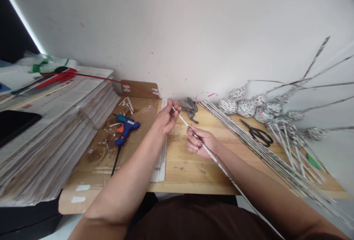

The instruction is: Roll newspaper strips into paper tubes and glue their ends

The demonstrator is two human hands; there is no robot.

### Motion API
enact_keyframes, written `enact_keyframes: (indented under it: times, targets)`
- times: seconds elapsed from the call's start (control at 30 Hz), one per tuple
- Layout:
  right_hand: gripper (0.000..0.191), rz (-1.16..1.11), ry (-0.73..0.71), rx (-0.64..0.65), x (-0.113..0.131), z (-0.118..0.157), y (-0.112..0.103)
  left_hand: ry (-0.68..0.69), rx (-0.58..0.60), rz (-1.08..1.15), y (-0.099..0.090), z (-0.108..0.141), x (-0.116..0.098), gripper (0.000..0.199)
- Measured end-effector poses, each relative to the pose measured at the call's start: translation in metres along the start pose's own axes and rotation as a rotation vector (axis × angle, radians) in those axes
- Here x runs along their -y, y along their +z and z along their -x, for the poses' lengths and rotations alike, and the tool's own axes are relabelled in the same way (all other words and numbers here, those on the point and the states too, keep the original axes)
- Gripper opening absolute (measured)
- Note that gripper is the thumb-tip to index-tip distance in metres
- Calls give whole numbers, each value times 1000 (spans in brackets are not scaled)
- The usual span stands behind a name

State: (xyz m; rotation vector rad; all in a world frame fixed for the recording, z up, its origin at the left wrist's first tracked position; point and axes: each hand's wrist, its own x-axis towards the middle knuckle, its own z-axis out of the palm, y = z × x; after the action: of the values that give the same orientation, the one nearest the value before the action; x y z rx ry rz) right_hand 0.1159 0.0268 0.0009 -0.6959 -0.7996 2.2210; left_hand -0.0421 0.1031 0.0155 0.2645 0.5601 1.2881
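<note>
Bare forearms, no sleeves; dark brown clothing.

The rolled stick (184,121) pinched in both hands is tightly wound printed newspaper, matt and faintly ridged. The surface (190,166) is pale wood, scuffed and matt. Brown cardboard (94,159) beside it looks rough, stained with dried glue. The glue gun (125,128) is glossy blue plastic; the scissors (260,134) have black plastic handles.

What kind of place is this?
Probably a home craft bench for rolled-newspaper work: a glue gun, scissors and a bundle of paper sticks lie on the wooden table, beside a stack of newspapers.
</note>
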Motion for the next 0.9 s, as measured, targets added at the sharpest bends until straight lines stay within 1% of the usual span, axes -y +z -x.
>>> enact_keyframes:
  times: [0.13,0.23,0.3,0.4,0.47,0.5,0.57,0.63,0.67,0.7,0.73,0.77,0.83,0.87,0.9]
  targets:
    - [32,12,-1,-28,-1,-1,-1,-2,-6,-15,1,0,0,21]
    - [38,38,22,-26,-1,-5,-2,-7,-10,-29,2,2,0,22]
    - [37,97,-2,-53,0,-11,-3,-8,-22,-47,3,3,0,22]
    - [33,230,-45,-134,0,-17,-2,-4,-28,-74,3,4,0,22]
    - [38,403,-65,-200,1,-15,-1,19,-34,-91,2,2,0,21]
    - [41,544,-97,-246,1,-12,0,40,-43,-97,1,1,0,21]
    - [43,928,-224,-360,3,-1,2,91,-69,-102,0,-2,1,22]
    - [37,1306,-386,-477,5,9,4,131,-91,-100,-2,-4,1,22]
    - [34,1414,-434,-508,6,13,4,140,-98,-98,-2,-4,2,22]
    - [33,1443,-440,-514,6,16,3,140,-100,-96,-2,-4,1,23]
    - [34,1389,-395,-488,6,17,2,134,-99,-95,-2,-4,1,23]
    - [37,1267,-319,-441,5,17,1,123,-96,-92,-1,-3,1,24]
    - [45,944,-153,-319,4,16,-3,101,-87,-81,-1,-2,0,25]
    - [48,822,-98,-273,3,16,-4,96,-85,-74,0,-2,-1,26]
    - [49,765,-85,-257,2,17,-5,95,-84,-66,0,-2,-1,26]
